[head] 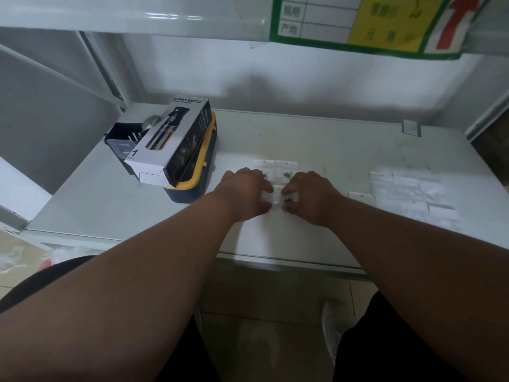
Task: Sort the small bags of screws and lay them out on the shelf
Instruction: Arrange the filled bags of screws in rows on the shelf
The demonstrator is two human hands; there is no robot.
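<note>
Both my hands are down on the pale shelf (316,150), side by side at its middle. My left hand (245,188) and my right hand (311,197) each pinch the edge of a small clear bag of screws (276,198) that lies flat between them. Just beyond the fingers, two more small bags (275,168) lie side by side in a row, dark screws showing inside. A pile of several clear bags (413,194) lies on the shelf to the right, with one loose bag (360,196) at its left edge.
A spray bottle box (168,139) lies on a yellow and dark case (192,186) at the left, with a black basket (124,136) behind it. An upper shelf with a green and yellow price label (358,20) hangs overhead. The shelf's front edge (275,260) is close to my legs.
</note>
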